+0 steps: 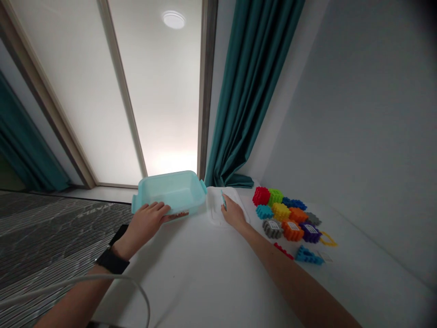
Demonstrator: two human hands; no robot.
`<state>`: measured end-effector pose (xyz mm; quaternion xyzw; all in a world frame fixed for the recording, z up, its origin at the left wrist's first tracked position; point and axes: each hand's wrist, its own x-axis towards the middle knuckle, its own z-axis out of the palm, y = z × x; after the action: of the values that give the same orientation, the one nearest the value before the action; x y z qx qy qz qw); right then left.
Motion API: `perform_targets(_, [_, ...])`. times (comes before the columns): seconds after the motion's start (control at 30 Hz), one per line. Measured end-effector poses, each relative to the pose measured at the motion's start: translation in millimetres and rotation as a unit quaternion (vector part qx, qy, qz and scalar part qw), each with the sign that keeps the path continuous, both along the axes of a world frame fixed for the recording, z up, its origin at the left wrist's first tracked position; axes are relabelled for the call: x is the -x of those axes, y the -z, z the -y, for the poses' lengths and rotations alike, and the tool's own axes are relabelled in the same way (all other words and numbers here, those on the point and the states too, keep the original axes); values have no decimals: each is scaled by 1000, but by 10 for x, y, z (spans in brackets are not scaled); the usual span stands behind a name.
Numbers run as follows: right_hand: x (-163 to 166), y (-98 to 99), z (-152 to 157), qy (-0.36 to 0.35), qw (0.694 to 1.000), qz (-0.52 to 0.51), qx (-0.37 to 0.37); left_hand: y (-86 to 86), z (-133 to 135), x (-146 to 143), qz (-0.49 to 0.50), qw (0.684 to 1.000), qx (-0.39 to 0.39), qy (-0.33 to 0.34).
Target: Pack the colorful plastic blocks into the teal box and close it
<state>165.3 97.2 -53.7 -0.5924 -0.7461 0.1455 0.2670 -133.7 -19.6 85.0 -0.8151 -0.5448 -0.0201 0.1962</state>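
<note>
My left hand (150, 222) holds the near rim of a light teal plastic bin (172, 189), its fingers over the edge. The bin is tilted, with its open side facing up and towards me. Beside it a white plastic lid (213, 214) lies on the white table. My right hand (233, 212) is closed over the middle of this lid, at a thin teal strip that looks like its handle. The fingertips are partly hidden by the hand.
Colourful gear-edged toy blocks (281, 212) stand grouped on the table (208, 273) at right. Nearer lie a blue toy piece (308, 255), a red strip (283, 251) and a yellow loop (328, 239). A pale cable (68, 281) crosses over my left forearm. Teal curtain (252, 91) hangs behind.
</note>
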Motion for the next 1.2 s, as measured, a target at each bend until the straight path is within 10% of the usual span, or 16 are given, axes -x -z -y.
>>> perform_targets(0.73, [321,26,311,-162,986,-13,-38,-886,-622,141,27,994,-60,-88])
perform_targets(0.97, [819,-207,465,-201,979,-7,-42,-928,-686,53,31,993,-61,-92])
perform_targets(1.2, [440,-246,707,-207,975,53,-55,-852,-683,11,33,995,-54,-81])
